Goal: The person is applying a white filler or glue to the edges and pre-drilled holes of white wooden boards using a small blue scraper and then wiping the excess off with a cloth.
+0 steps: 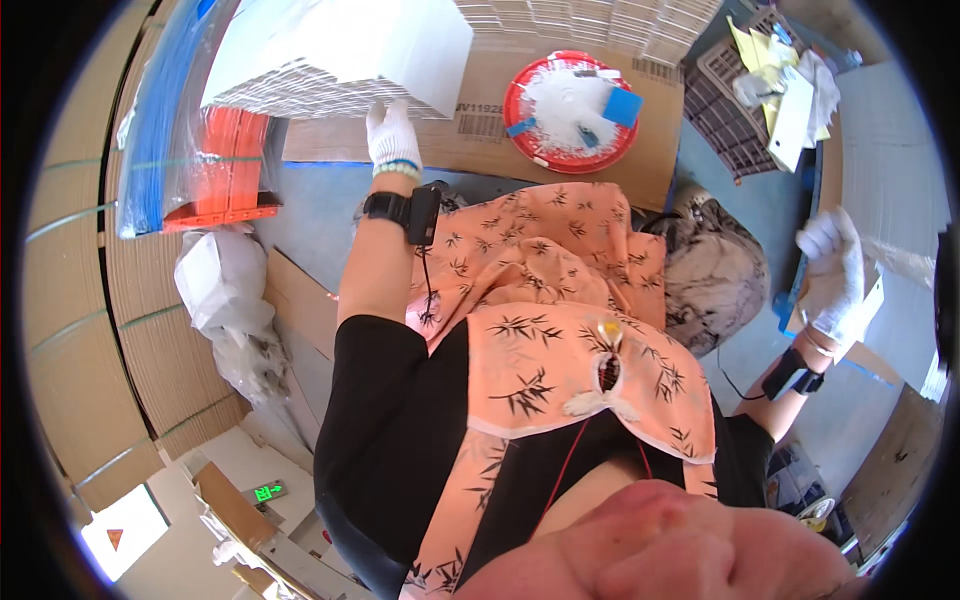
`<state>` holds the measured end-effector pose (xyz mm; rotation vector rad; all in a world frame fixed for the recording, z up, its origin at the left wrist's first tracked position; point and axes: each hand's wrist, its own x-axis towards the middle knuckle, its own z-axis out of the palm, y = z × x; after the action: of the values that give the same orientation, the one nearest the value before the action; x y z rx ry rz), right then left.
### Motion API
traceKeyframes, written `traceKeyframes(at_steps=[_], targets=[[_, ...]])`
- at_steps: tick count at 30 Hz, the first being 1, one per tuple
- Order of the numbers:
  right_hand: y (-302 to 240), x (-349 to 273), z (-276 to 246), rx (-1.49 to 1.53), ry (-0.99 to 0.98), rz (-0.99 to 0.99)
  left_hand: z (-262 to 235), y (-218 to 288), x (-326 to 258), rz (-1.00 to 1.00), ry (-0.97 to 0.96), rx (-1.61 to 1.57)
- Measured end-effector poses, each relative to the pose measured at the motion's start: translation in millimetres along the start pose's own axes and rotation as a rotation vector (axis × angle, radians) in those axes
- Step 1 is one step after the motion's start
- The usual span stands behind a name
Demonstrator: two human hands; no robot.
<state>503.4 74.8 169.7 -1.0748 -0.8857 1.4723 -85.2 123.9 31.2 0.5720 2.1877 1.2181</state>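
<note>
Two gloved hands reach out from the red bowl (pixel 570 112). Left of it, the left hand (pixel 392 135) lays its fingers (pixel 384 112) flat against the white stack of sheets (pixel 335 55). Well right, the right hand (pixel 835 270) curls loosely around a white sheet (pixel 868 305).

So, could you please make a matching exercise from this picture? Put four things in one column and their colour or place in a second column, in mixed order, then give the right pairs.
Things:
1. round tub
2. left hand
3. right hand
4. stack of flat sheets in clear wrap

Descriptions:
A. blue and orange, at the left
B. red rim, white contents, on brown cardboard
C. white glove, touching the white stack at the top
D. white glove, holding a white sheet at the right

Pairs: 1-B, 2-C, 3-D, 4-A
</note>
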Motion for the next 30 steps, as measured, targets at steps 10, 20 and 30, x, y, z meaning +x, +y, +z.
traceKeyframes(at_steps=[10,20,30], targets=[[129,104,329,-0.205,-0.692,0.567,-16,-10,73,-0.196,-0.1,-0.804],[208,146,417,-0.408,-0.676,0.71,-40,21,75,-0.253,-0.235,-0.745],[217,166,427,0.096,-0.512,0.604,-49,46,23,-0.195,-0.7,-0.503]])
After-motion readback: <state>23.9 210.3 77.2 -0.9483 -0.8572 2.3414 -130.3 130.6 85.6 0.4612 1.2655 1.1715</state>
